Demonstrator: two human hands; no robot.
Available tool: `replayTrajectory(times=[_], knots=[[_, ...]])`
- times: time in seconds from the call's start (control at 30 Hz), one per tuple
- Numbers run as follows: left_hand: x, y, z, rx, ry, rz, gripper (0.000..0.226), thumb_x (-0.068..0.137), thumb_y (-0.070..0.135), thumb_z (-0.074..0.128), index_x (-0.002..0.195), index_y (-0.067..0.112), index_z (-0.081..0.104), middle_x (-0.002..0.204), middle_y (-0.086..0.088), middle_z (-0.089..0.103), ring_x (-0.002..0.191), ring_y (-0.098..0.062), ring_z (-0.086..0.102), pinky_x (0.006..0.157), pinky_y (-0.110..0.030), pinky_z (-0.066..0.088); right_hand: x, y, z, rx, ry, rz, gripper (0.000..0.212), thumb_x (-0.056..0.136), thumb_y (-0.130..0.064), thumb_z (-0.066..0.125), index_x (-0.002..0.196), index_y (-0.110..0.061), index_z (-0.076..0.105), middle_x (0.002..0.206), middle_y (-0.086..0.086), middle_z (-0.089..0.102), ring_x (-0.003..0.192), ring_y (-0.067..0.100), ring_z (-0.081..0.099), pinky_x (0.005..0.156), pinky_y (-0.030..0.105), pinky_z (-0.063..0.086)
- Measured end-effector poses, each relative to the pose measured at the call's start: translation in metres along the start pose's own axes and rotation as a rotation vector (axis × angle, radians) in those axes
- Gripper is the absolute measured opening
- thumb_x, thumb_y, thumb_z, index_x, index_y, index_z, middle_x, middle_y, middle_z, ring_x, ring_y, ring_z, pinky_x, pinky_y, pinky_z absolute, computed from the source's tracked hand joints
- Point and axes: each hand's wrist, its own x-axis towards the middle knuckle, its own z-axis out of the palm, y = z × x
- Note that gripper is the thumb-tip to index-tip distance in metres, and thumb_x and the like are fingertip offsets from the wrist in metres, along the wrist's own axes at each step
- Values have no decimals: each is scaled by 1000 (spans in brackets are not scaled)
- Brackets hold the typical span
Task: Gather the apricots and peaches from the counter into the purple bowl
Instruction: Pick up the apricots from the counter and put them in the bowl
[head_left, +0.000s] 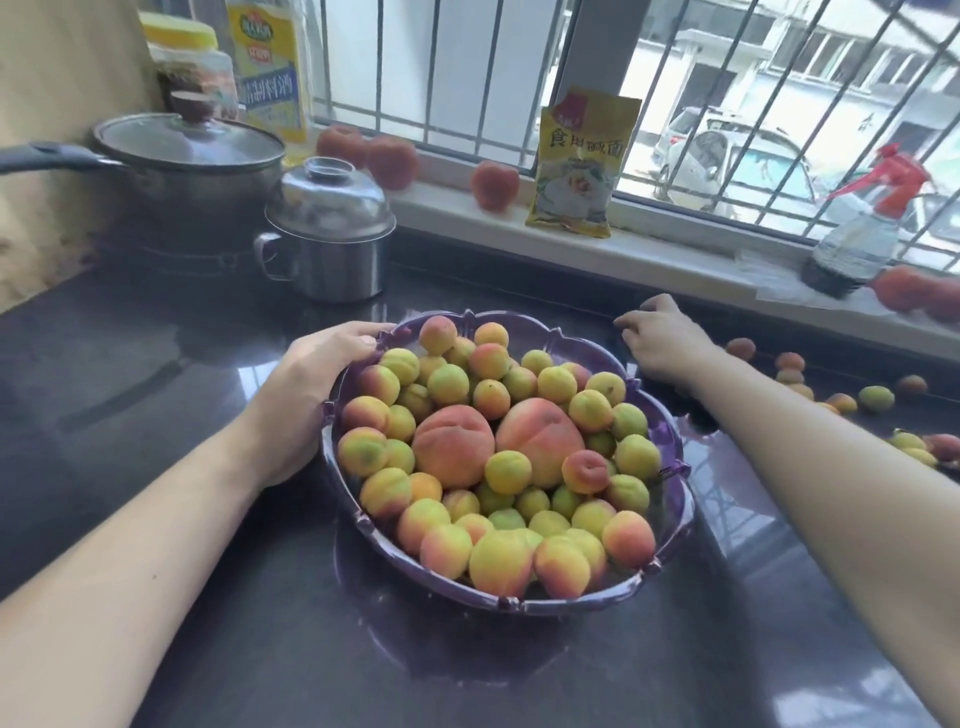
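Your left hand (311, 395) grips the heaped scalloped purple bowl (675, 499); your right hand (662, 338) rests empty, fingers loosely curled, so nudging may spill apricots (878, 397).

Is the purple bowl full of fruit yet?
Nearly full: the purple bowl holds apricots heaped to its rim around two peaches.

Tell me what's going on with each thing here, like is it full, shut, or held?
Purple bowl: heaped with fruit, upright.
Two peaches: lying on top of the pile.
Loose apricots: still on the counter, at right.
Left hand: gripping the bowl's rim.
Right hand: on the counter, holding nothing visible.
Pot: glass lid on.
Steel mug: covered with a lid.
Spray bottle: upright, capped.
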Motion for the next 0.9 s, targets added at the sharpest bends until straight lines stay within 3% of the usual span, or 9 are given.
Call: replayTrajectory(times=[0.17, 0.33, 0.5, 0.6, 0.8, 0.9], knots=[[4, -4, -4, -22, -7, 2, 43, 93, 25, 52, 123, 4, 74, 117, -22, 77, 103, -31, 76, 87, -40, 63, -1, -6, -1, -66, 15, -5, 40, 107, -18, 37, 140, -9, 57, 145, 8, 43, 131, 29, 40, 101, 35, 41], [4, -5, -4, -22, -4, 4, 47, 89, 27, 52, 123, 5, 75, 118, -22, 77, 106, -33, 74, 93, -45, 61, -4, -7, -1, 94, 130, -49, 34, 101, -23, 48, 127, -14, 68, 137, 6, 42, 124, 29, 50, 109, 41, 42], [3, -3, -3, -30, 3, -11, 46, 89, 27, 53, 122, 4, 75, 119, -25, 76, 109, -37, 73, 99, -51, 56, -28, -20, -15, 227, 227, -152, 20, 93, -13, 61, 113, -17, 63, 116, 2, 53, 106, 24, 54, 90, 34, 45], [1, -2, -2, -22, 8, -15, 47, 89, 28, 53, 121, 2, 75, 118, -26, 76, 106, -36, 72, 98, -51, 57, -48, -22, -23, 286, 257, -173, 21, 89, -11, 68, 107, -18, 58, 99, -3, 61, 94, 21, 58, 87, 38, 50], [-3, 1, -2, -6, 14, -35, 49, 89, 30, 53, 123, 0, 73, 122, -30, 72, 105, -37, 70, 103, -63, 52, -116, -30, -72, 785, 348, -53, 18, 97, -27, 66, 115, -26, 62, 101, -4, 65, 81, 14, 70, 72, 30, 58], [-5, 3, -2, -2, 15, -38, 49, 90, 30, 53, 122, -1, 73, 123, -32, 71, 105, -38, 70, 104, -65, 51, -156, -39, -96, 875, 252, -71, 12, 95, -26, 70, 106, -28, 68, 99, -2, 72, 80, 25, 76, 78, 49, 62]])
